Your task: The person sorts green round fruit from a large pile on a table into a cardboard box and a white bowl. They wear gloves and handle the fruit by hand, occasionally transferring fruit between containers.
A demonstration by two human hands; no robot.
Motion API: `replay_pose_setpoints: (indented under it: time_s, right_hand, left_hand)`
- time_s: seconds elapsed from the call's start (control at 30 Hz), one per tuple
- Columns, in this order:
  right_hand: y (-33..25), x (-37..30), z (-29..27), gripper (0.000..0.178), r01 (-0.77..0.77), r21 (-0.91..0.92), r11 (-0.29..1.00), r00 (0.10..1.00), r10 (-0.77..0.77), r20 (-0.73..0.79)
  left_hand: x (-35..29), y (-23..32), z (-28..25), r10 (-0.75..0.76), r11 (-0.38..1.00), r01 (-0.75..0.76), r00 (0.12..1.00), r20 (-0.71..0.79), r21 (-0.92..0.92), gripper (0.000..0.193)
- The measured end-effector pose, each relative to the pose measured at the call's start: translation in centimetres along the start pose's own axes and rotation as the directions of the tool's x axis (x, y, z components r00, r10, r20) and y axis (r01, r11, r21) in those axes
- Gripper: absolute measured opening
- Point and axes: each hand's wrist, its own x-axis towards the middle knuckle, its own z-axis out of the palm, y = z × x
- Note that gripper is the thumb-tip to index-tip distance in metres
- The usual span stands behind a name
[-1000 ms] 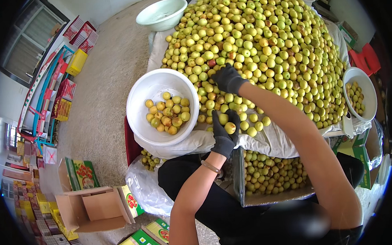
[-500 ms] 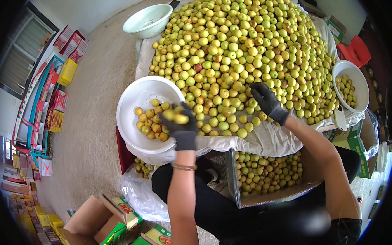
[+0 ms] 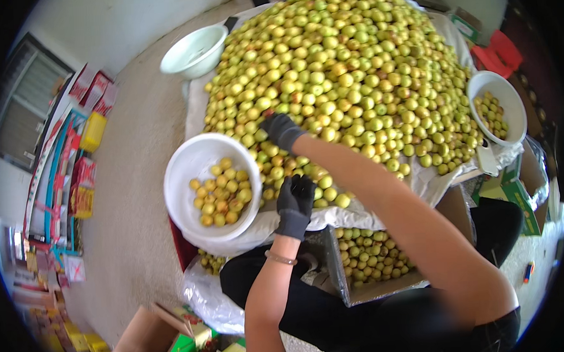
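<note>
At left, a white bowl (image 3: 180, 171) holds yellow fruit (image 3: 221, 194). Right of it, the gloved right hand (image 3: 282, 132) reaches onto the left part of the fruit pile (image 3: 354, 91); I cannot tell whether its fingers grasp anything. Nearer, the gloved left hand (image 3: 295, 200) has curled fingers, any grip hidden. Farther right, a near box (image 3: 457, 213) and another bowl (image 3: 515, 108) contain fruit.

The left hand (image 3: 294, 207) is near, its fingers (image 3: 303, 186) curled, while the right arm (image 3: 390, 199) slants in from the near right, the right hand (image 3: 280, 131) farther off and slightly left.
</note>
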Motion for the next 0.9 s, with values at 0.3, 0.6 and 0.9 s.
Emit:
replay_pose_setpoints:
  time_s: [0.3, 0.6, 0.9]
  right_hand:
    - [-1.1, -9.5, -7.8, 0.041, -0.029, 0.740, 0.672, 0.981, -0.123, 0.150]
    - [16.1, -4.6, -9.3, 0.041, -0.521, -0.137, 0.843, 0.841, 0.534, 0.088]
    - [16.7, -4.2, -11.3, 0.028, -0.463, 0.109, 0.880, 0.879, 0.440, 0.182]
  left_hand:
    - [-2.6, -1.6, 3.3, 0.049, 0.999, -0.048, 0.996, 0.073, -0.015, 0.054]
    - [-1.8, -4.8, 3.3, -0.409, 0.896, 0.365, 0.899, 0.154, 0.252, 0.029]
    - [0.1, -4.1, 3.2, -0.308, 0.943, 0.283, 0.942, 0.134, 0.174, 0.023]
